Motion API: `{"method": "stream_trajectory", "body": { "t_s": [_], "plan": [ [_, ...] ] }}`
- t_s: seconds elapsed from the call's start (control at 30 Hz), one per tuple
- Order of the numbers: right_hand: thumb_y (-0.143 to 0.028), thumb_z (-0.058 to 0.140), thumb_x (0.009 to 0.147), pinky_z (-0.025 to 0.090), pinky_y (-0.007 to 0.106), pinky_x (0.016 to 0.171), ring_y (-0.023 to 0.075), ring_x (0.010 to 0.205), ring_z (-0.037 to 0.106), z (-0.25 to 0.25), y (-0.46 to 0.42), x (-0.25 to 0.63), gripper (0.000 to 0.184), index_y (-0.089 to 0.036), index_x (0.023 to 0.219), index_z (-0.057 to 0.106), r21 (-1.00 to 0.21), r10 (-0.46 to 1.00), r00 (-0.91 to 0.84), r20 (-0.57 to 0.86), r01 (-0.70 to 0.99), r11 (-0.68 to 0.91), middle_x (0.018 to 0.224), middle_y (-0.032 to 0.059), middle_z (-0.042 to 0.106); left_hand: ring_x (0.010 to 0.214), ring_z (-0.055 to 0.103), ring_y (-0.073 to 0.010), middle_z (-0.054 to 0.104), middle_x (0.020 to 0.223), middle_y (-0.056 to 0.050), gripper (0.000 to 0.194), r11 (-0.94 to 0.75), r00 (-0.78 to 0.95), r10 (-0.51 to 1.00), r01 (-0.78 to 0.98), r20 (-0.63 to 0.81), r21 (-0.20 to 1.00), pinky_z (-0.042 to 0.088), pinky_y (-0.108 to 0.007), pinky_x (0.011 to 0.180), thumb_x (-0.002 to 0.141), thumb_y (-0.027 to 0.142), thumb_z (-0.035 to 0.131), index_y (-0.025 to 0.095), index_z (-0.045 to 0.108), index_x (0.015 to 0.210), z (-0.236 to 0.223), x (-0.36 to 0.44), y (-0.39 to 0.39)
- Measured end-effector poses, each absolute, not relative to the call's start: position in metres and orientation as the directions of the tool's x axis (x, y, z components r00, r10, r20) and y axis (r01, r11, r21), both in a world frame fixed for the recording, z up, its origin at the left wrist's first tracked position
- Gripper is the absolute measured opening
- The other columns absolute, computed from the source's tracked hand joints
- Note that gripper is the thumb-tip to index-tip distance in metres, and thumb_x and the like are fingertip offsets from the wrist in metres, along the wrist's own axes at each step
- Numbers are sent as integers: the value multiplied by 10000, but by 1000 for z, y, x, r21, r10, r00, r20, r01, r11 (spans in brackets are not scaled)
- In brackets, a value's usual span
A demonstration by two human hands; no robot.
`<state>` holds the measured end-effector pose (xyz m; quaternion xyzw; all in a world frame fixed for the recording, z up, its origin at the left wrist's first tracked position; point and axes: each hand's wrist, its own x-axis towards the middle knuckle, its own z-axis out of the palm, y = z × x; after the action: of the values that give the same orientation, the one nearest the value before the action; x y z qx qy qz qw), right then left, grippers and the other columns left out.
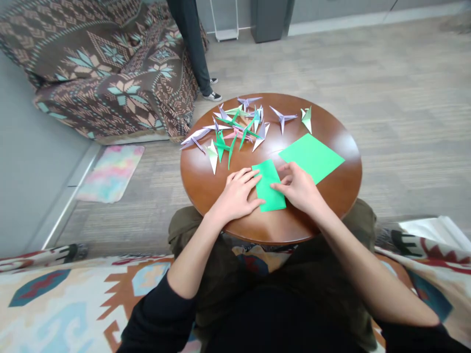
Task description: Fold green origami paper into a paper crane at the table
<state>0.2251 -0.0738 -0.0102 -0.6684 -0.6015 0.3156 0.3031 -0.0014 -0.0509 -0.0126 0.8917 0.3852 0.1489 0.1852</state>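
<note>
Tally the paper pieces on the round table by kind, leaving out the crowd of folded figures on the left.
Flat green sheet: 1
Folded green sheet: 1
Lavender folded figure: 1
Pale green and white folded figure: 1
Total: 4

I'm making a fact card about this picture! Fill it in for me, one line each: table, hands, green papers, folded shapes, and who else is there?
Table: brown, rounded table
Left hand: spread on the folded green paper
Right hand: thumb on that paper, near its right edge
Flat paper: green sheet, beyond the right hand
Folded shapes: paper shapes, green, purple, white, pink; mostly far left
Someone else: person's leg by the patterned sofa
</note>
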Motion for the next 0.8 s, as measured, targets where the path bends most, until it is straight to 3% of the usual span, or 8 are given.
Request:
{"method": "stream_trajectory", "body": {
  "t_s": [0.27,0.37,0.43,0.5,0.57,0.8],
  "plan": [
    [-284,794,842,528,394,738,314,817,760,-1,-81,222,411,-221,1191,587,-648,996,9,-86,759,-63,808,33,761,1568,420,-381,478,1679,-200,675,-644,663,737,631,131,432,321,-594,1266,906,421,772,193,596,1517,-11,-1,-54],
    [-303,761,879,557,471,805,407,1014,749,-1,-86,218,479,-189,1313,597,-446,1000,-2,29,895,15,1078,164,788,1565,423,-383,490,1667,-209,663,-655,665,733,630,145,417,321,-594,1266,913,420,759,185,597,1511,-12,-2,-55],
    [-295,722,910,549,548,934,462,1248,668,-5,-88,216,546,-156,1419,580,-337,981,-98,165,930,149,1380,250,698,1565,422,-382,502,1660,-206,656,-666,671,725,628,153,403,318,-591,1265,921,419,748,180,595,1513,-12,-3,-55],
    [-298,661,961,491,595,1082,453,1432,554,-11,-88,217,530,-141,1462,585,-302,945,-219,244,909,289,1576,254,571,1565,419,-385,504,1659,-207,656,-675,678,719,628,154,389,316,-590,1264,928,416,736,166,590,1517,-12,-3,-56],
    [-332,589,1019,423,613,1177,412,1489,523,-21,-88,219,467,-140,1443,620,-309,926,-292,241,881,359,1609,237,556,1562,420,-387,499,1660,-215,653,-676,679,719,631,151,380,316,-589,1262,933,410,725,154,588,1518,-11,-3,-57],
    [-393,443,1095,244,703,1285,400,1590,415,-42,-92,221,566,-63,1545,538,-298,921,-334,199,875,382,1689,277,434,1559,424,-382,496,1660,-218,639,-669,663,731,650,160,361,316,-572,1265,938,398,695,147,591,1517,-13,-1,-60]
  ]
}}
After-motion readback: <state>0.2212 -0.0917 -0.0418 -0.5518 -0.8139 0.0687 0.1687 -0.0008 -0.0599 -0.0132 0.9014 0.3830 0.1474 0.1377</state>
